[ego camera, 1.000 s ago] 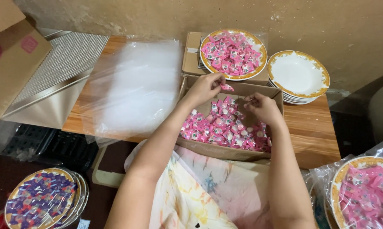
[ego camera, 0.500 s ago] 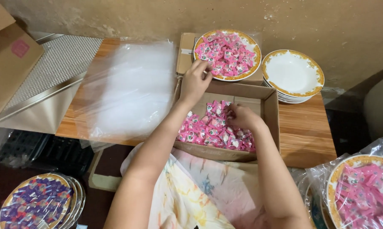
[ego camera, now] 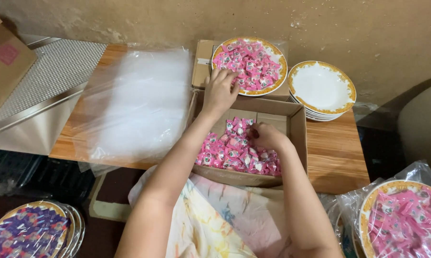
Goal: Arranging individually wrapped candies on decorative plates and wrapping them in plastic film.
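1. Plates at the near edge: round gold-rimmed plate of purple wrapped candies low at the left, and a gold-rimmed plate of pink candies inside a clear plastic bag low at the right. Both sit below the table, close to the person's elbows; a swung elbow could knock either one over.
2. Open brown cardboard box in front of the person, loose pink wrapped candies piled inside. Right hand is down in the pile, fingers curled shut on candies, how many I cannot tell. An overfull handful could shed pieces over the box wall onto the floor.
3. Stack of clear plastic sheets lies left of the box on the wooden table, its near edge hanging past the table edge. A brush of the left forearm could slide it off.
4. Left hand reaches past the box; fingers lie spread, gripping nothing, on the round gold-rimmed plate heaped with pink candies.
5. That plate rests on a small flat carton behind the box. Pressing its near rim might tip it and spill candies.
6. Stack of empty white gold-rimmed plates sits just beside, near the far right corner; a shoved plate could bump it.
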